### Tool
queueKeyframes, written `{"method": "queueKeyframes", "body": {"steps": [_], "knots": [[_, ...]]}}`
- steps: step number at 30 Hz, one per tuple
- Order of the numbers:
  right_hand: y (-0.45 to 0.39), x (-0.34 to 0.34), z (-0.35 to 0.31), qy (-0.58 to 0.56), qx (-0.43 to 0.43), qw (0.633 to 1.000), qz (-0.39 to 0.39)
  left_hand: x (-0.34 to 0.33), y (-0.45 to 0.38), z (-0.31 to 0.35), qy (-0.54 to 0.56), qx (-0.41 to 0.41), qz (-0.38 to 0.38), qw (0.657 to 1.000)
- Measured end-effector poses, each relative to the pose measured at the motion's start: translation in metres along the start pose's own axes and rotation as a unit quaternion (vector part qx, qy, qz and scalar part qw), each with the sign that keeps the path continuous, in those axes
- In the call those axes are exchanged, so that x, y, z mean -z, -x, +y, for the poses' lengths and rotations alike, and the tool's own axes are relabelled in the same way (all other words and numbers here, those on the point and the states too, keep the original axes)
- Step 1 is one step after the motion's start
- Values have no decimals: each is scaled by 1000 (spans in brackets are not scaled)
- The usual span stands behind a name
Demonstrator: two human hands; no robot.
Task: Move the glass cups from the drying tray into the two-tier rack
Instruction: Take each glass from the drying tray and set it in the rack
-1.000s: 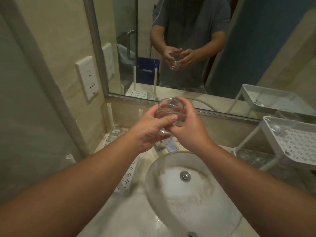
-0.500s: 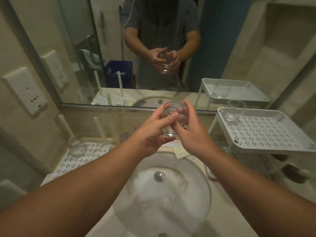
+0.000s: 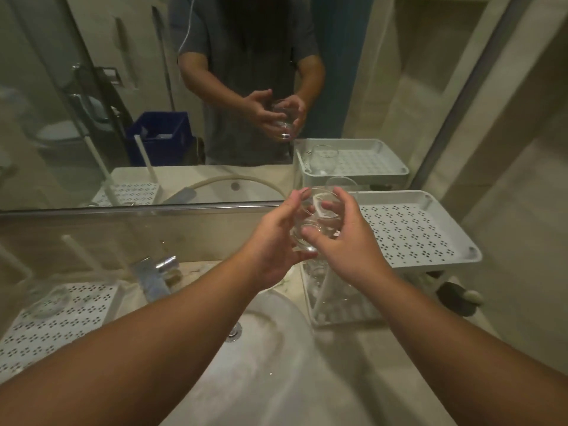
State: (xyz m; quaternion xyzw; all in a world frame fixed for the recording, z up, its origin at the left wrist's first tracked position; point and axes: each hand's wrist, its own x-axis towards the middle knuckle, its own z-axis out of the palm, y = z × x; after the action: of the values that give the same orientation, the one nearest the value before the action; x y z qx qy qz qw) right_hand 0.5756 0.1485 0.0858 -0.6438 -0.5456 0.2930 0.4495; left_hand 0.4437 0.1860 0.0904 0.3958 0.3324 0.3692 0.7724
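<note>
I hold a clear glass cup over the counter, just left of the white two-tier rack. My right hand grips it, thumb across the near side and fingers curled round the far side. My left hand lies against its left side with fingers loosened and spread, as the mirror also shows. Another glass cup stands at the back left of the rack's top tier. More glasses sit blurred on the lower tier. The white drying tray at the left holds one glass cup.
A round sink basin with its drain lies below my arms, and a chrome faucet stands behind it. The mirror runs along the back wall. A dark object lies right of the rack.
My view and both hands have swung right with the glass, which is now close to the rack's top tier. My left fingers have loosened while my right hand has taken a fuller hold.
</note>
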Motion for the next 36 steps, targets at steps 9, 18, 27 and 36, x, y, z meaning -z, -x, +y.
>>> {"method": "queueKeyframes", "body": {"steps": [9, 18, 27, 36], "knots": [[-18, 58, 32, 14, -14, 998, 60, -60, -46, -20, -4, 31, 28, 999], [-35, 89, 58, 10, -24, 997, 72, -93, -74, -43, 9, 39, 99, 994], [-55, 102, 84, 46, -42, 996, 65, -102, -88, -52, -16, 76, 170, 982], [-78, 106, 97, 74, -39, 994, 69, -105, -92, -53, -10, 87, 159, 983]]}}
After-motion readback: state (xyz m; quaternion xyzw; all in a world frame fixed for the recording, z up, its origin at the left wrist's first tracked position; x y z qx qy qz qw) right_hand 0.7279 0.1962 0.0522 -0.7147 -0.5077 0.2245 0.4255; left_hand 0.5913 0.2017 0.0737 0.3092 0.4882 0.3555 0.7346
